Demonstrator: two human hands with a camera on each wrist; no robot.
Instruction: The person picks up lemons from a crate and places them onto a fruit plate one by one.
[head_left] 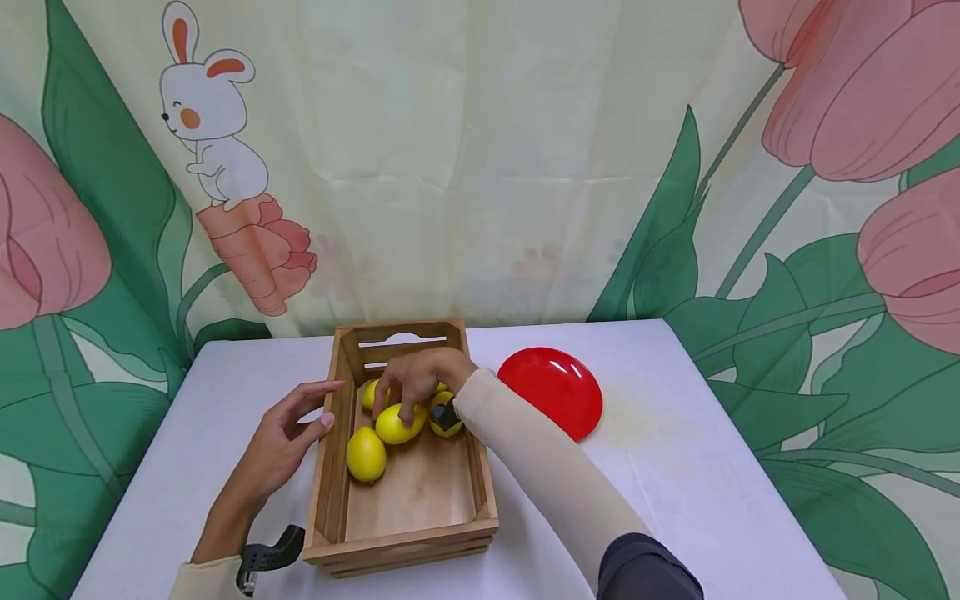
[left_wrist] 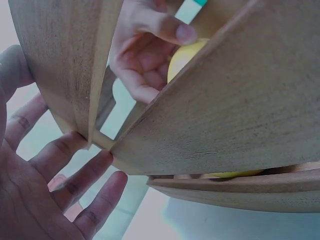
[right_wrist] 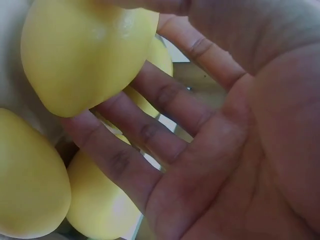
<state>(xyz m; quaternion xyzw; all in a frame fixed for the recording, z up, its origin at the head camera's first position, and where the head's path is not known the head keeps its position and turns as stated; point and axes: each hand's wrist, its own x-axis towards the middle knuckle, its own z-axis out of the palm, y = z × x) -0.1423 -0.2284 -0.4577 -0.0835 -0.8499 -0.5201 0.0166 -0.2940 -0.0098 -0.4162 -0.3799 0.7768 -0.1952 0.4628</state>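
A wooden crate [head_left: 480, 500] stands on the table with several yellow lemons inside. My right hand [head_left: 420, 379] reaches into it and grips one lemon [head_left: 400, 425] between thumb and fingers; the right wrist view shows that lemon [right_wrist: 87, 55] against the fingertips. Nearer the front lies another lemon [head_left: 367, 455], beside the crate's left wall. Others sit behind and right of the gripped one, partly covered by the hand and wrist. My left hand [head_left: 288, 433] touches the crate's left side with extended fingers; in the left wrist view, the left hand's fingers [left_wrist: 100, 165] meet the wood.
A red plate [head_left: 551, 387] lies on the white table [head_left: 660, 492] right of the crate, partly behind my right forearm. Behind the table hangs a curtain [head_left: 465, 167] printed with a rabbit and tulips.
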